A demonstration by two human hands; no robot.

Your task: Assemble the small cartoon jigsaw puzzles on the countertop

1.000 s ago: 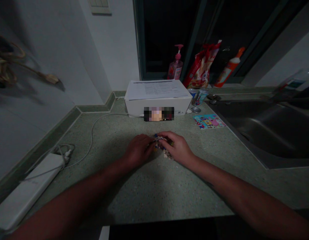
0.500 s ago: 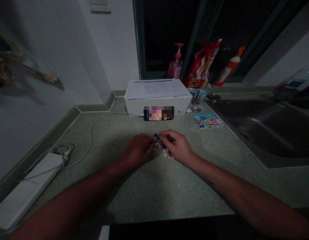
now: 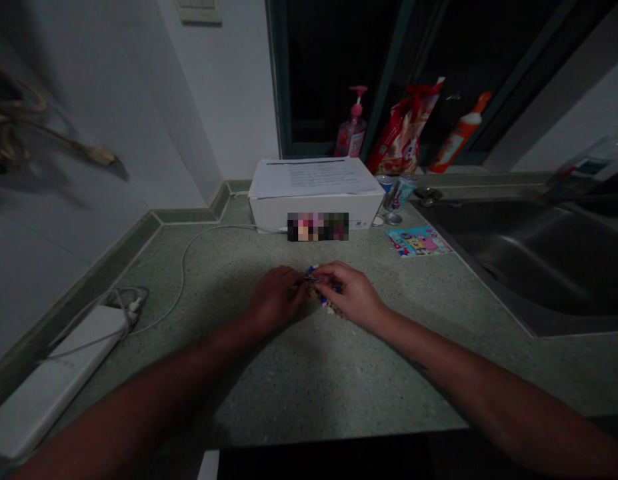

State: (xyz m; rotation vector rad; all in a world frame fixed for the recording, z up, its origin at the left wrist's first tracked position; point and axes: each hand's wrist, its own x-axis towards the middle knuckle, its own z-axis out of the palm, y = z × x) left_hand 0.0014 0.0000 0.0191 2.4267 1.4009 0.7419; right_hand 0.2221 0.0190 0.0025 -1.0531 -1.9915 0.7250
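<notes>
Several small jigsaw puzzle pieces (image 3: 331,309), cream, blue and yellow, lie heaped on the counter between and under my fingertips. My left hand (image 3: 275,297) is closed, thumb against fingers, at the left side of the heap. From the right, my right hand (image 3: 353,292) pinches with thumb and forefinger, its tips almost meeting the left ones. A thin jigsaw puzzle piece (image 3: 311,279), seen edge-on, is held between both hands' fingertips. My fingers cover much of the heap, and the dim light blurs the small shapes.
Behind the hands, a phone (image 3: 317,227) on a cable leans against a white box (image 3: 269,212). A cartoon card (image 3: 419,241) lies right, beside the sink (image 3: 539,267). Cans (image 3: 403,193) stand near the box. A white power strip (image 3: 63,373) lies left.
My right hand has shifted slightly left, bringing its fingertips closer to my left hand's. It now covers more of the heap. The left hand has barely moved.
</notes>
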